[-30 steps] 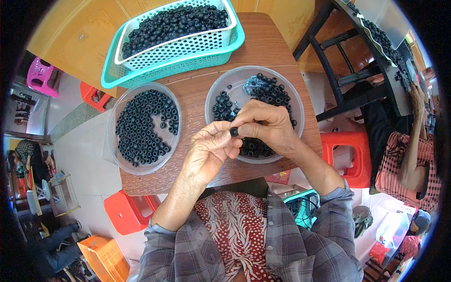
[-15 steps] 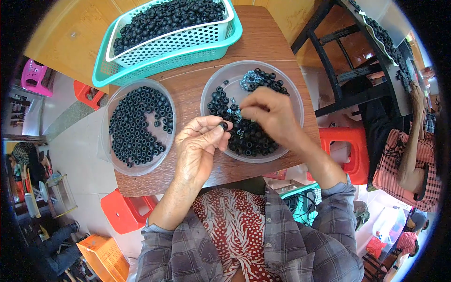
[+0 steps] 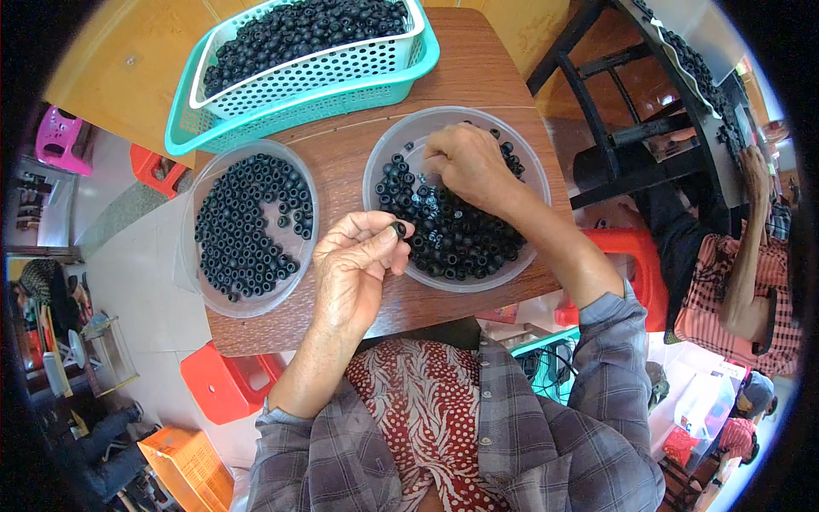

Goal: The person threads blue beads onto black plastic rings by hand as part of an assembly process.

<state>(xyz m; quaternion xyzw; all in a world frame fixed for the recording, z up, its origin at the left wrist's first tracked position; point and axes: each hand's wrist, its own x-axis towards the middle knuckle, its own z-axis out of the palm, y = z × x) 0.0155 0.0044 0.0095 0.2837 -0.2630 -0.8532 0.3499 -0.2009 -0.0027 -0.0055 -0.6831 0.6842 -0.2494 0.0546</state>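
Note:
Between the thumb and forefinger of my left hand (image 3: 351, 271) is a small black bead-like ring (image 3: 398, 229), its hole facing up. My right hand (image 3: 473, 166) reaches over the right-hand clear round bowl (image 3: 372, 162), its fingers bent down and pressed together; what they hold, if anything, is hidden. Loose black rings (image 3: 461, 252) fill much of that bowl, with small shiny pale-blue pieces (image 3: 425, 203) among them. To the left, a second clear round bowl (image 3: 309, 162) holds many similar black rings (image 3: 243, 222), most lying hole-up.
A white perforated basket (image 3: 358, 61) of black pieces sits inside a turquoise basket (image 3: 299, 119) at the table's back. Red stools (image 3: 226, 384) and an orange crate (image 3: 188, 465) stand around the brown table (image 3: 341, 175). On the right, another person's arm (image 3: 751, 247) rests at a dark table.
My right hand has moved up and left, deeper over the right bowl, covering the coiled pale-blue pieces near its back. The left hand keeps its pinch on the black ring, shifting slightly left.

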